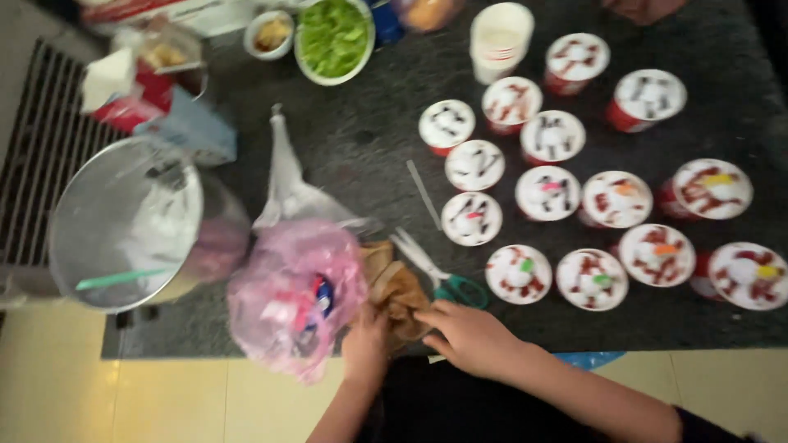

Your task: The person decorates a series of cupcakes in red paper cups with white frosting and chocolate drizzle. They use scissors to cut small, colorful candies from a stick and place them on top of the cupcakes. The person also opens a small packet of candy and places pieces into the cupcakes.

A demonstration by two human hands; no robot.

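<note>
On a dark speckled counter (361, 139) above pale floor tiles, left hand (365, 344) and right hand (468, 336) pinch crumpled brown paper (396, 287) at six o'clock.

Two hands, a left hand (367, 344) and a right hand (468, 335). Fifteen red cups with white cream tops (545, 194). One tall white paper cup (499, 39). One bowl of green leaves (332, 37). One small bowl of yellow food (270, 34). One big metal bowl (98, 205). One pink plastic bag (287, 295). One clear piping bag (287, 184). One pair of scissors with green handles (439, 275). One brown paper bag (398, 287).
</note>
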